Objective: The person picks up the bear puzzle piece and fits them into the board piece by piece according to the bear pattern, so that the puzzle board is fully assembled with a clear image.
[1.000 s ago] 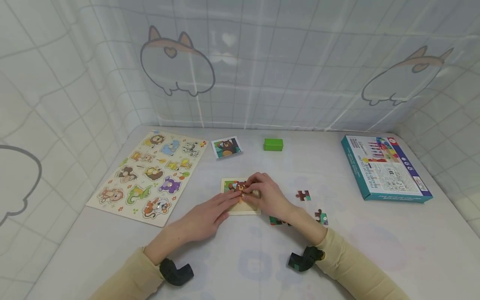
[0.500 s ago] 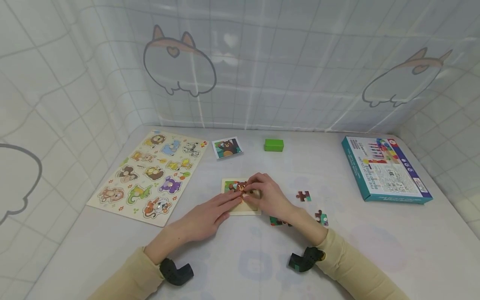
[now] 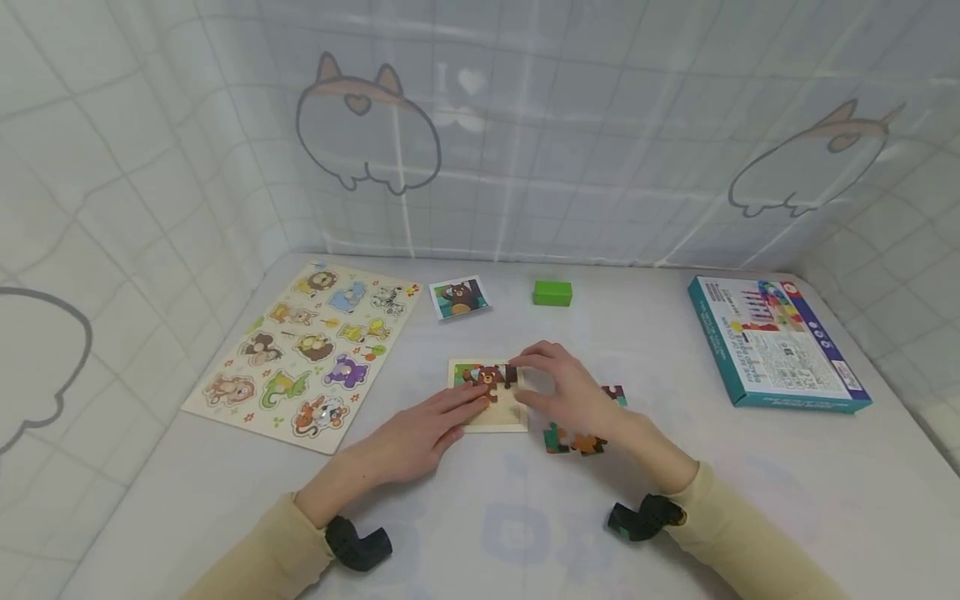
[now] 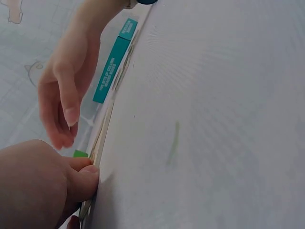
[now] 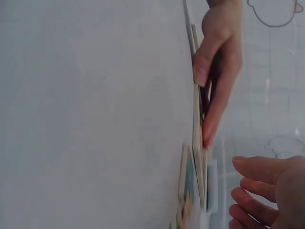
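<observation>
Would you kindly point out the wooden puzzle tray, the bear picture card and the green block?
Wooden puzzle tray point(image 3: 504, 416), head view: bare part of its floor.
Bear picture card point(image 3: 461, 298), head view: middle of its printed face.
Green block point(image 3: 552, 293), head view: its middle.

The pale puzzle tray point(image 3: 497, 418) under the left hand point(image 3: 411, 432) shows a brown bear point(image 3: 489, 377), the block point(image 3: 552, 293) beyond plain green.

Head view: from above, facing forward and down, widest; takes in table point(image 3: 517, 492), curtain point(image 3: 517, 150). Left wrist view: low, rolled sideways, close to left hand point(image 3: 412, 435), facing right hand point(image 3: 572, 396) and box point(image 3: 780, 343). Right wrist view: low, rolled, close to right hand, facing left hand. Both wrist views share hands, tray point(image 3: 498, 418).
</observation>
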